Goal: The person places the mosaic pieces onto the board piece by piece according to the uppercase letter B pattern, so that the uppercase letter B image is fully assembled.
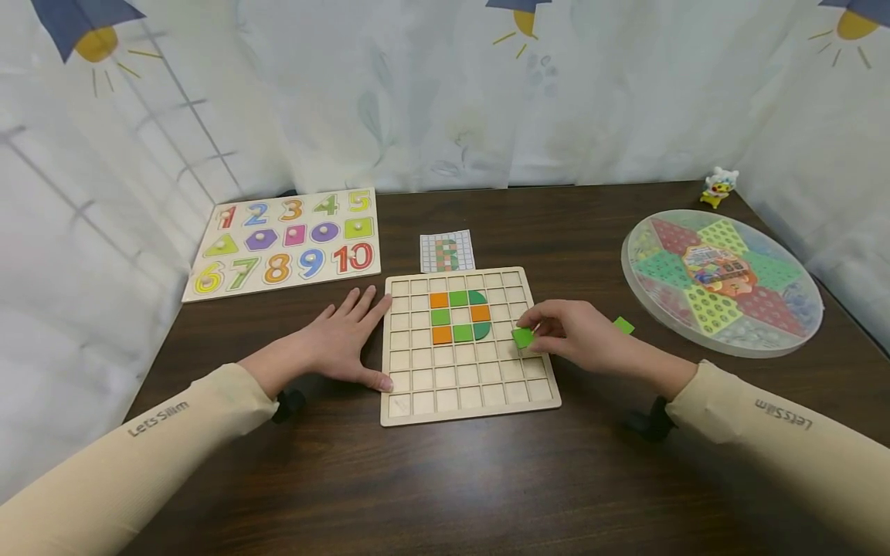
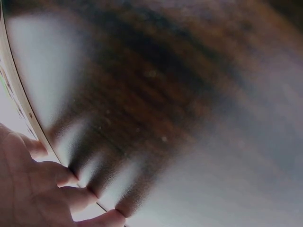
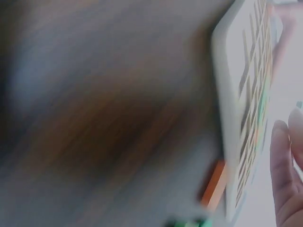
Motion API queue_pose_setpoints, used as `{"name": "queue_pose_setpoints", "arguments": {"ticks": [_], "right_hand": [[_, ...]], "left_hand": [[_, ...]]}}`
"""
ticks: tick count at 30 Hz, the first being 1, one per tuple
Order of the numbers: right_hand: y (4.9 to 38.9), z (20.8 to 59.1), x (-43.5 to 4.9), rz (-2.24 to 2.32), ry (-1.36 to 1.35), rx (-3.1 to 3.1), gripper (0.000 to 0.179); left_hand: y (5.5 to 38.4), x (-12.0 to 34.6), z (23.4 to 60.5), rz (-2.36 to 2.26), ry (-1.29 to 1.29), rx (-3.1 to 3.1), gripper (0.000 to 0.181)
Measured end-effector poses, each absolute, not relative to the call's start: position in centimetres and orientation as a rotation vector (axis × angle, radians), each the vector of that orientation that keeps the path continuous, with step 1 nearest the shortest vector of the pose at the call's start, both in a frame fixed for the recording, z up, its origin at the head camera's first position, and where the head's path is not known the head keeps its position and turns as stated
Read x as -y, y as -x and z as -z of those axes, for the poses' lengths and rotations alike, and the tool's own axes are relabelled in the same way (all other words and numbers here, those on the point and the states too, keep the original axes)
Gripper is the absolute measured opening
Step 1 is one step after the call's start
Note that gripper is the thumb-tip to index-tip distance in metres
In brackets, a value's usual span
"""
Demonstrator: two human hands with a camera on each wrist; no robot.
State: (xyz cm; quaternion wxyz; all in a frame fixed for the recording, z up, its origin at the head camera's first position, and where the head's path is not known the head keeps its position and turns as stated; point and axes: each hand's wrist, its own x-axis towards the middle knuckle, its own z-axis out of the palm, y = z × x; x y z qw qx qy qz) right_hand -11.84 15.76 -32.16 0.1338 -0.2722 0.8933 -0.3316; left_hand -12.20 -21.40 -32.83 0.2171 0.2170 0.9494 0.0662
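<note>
A square wooden grid board [image 1: 466,378] lies on the dark table with orange, light green and dark green tiles set in its upper middle, two of them with rounded corners. My left hand [image 1: 341,340] is spread flat at the board's left edge, thumb and fingertips at the rim. In the left wrist view its fingers [image 2: 71,198] reach along that edge. Over the right part of the grid, my right hand [image 1: 577,336] pinches a light green square tile [image 1: 523,337] between thumb and fingers. The right wrist view shows only part of this hand, its fingers [image 3: 281,175] beside the board.
A printed pattern card [image 1: 447,252] lies behind the board. To the left is a number puzzle [image 1: 285,243]; to the right, a round Chinese checkers set [image 1: 723,282] and a small figurine [image 1: 719,188]. Loose pieces, a green tile [image 1: 623,325] and an orange one [image 3: 215,184], lie right of the board.
</note>
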Motion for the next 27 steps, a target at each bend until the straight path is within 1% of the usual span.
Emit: {"name": "queue_pose_setpoints", "arguments": {"ticks": [4, 15, 21, 27], "right_hand": [[12.1, 32.0, -13.3, 0.990, 0.703, -2.549, 0.027], [12.3, 31.9, -7.9, 1.015, 0.701, -2.434, 0.023], [12.1, 32.4, -6.0, 0.941, 0.713, -2.463, 0.023], [12.0, 32.6, -5.3, 0.896, 0.750, -2.503, 0.024]], "left_hand": [[12.2, 21.4, 32.9, -0.183, -0.600, -2.631, 0.132], [12.4, 21.4, 32.9, -0.174, -0.591, -2.621, 0.132], [12.4, 21.4, 32.9, -0.178, -0.584, -2.620, 0.132], [12.4, 21.4, 33.0, -0.176, -0.588, -2.624, 0.132]]}}
